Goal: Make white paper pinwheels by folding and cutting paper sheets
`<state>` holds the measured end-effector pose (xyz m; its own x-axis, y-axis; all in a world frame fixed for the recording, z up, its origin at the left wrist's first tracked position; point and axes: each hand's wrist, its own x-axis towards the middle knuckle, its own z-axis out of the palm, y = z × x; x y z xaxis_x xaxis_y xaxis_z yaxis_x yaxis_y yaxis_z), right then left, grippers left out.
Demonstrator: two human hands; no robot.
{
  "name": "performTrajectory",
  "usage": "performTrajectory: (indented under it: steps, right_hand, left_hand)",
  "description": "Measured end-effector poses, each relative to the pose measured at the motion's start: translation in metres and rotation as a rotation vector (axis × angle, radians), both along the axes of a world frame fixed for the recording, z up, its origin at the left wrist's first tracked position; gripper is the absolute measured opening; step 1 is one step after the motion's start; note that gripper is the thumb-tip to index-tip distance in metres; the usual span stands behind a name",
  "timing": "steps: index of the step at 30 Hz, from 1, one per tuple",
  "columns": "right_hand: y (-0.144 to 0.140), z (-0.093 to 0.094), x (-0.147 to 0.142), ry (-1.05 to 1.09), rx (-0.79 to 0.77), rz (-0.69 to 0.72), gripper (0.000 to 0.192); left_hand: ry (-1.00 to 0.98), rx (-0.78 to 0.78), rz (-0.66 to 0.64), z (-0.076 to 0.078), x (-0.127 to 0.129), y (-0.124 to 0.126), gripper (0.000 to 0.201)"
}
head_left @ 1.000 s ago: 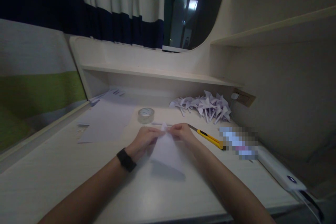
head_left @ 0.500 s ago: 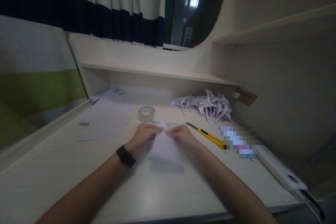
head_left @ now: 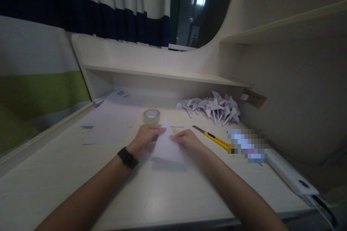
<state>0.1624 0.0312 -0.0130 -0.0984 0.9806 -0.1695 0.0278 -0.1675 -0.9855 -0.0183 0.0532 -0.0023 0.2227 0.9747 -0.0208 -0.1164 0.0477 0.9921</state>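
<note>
Here, folded paper [head_left: 166,146], apex away, between both hands.

You are working at a pale desk [head_left: 67,184]: loose sheets [head_left: 110,122] are lying far left, a tape roll [head_left: 151,116] beyond, paper pinwheels [head_left: 214,106] far right, a yellow knife [head_left: 214,139] nearer.

tape roll [head_left: 151,116] ahead, knife [head_left: 214,139] right
</note>
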Motion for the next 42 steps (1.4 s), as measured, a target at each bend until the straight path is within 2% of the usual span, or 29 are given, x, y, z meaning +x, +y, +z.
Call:
performTrajectory:
  steps: [4,10,15,22,31,35,42]
  right_hand:
    - [0.001,-0.004,-0.002,0.037,-0.014,0.006,0.032]
    - [0.0,-0.006,-0.004,0.099,0.007,-0.016,0.031]
    - [0.001,-0.008,-0.007,0.152,-0.002,-0.013,0.03]
    - [0.0,-0.012,-0.012,0.235,0.003,-0.049,0.031]
    - [-0.003,-0.008,-0.012,0.151,0.007,-0.076,0.031]
    - [-0.002,-0.008,-0.012,0.087,-0.001,-0.086,0.033]
    - [0.002,-0.016,-0.011,0.096,0.03,-0.112,0.031]
  left_hand:
    - [0.005,-0.038,-0.01,-0.003,-0.004,0.006,0.023]
    - [-0.047,-0.053,-0.1,-0.012,-0.009,0.013,0.028]
    - [-0.079,-0.055,-0.049,-0.017,-0.008,0.015,0.028]
    - [-0.08,-0.075,0.074,-0.009,-0.008,0.011,0.025]
    - [-0.07,-0.053,0.106,0.002,-0.007,0.005,0.025]
    - [-0.065,-0.048,0.111,0.002,-0.008,0.007,0.025]
    - [-0.055,-0.054,0.09,-0.007,-0.011,0.015,0.022]
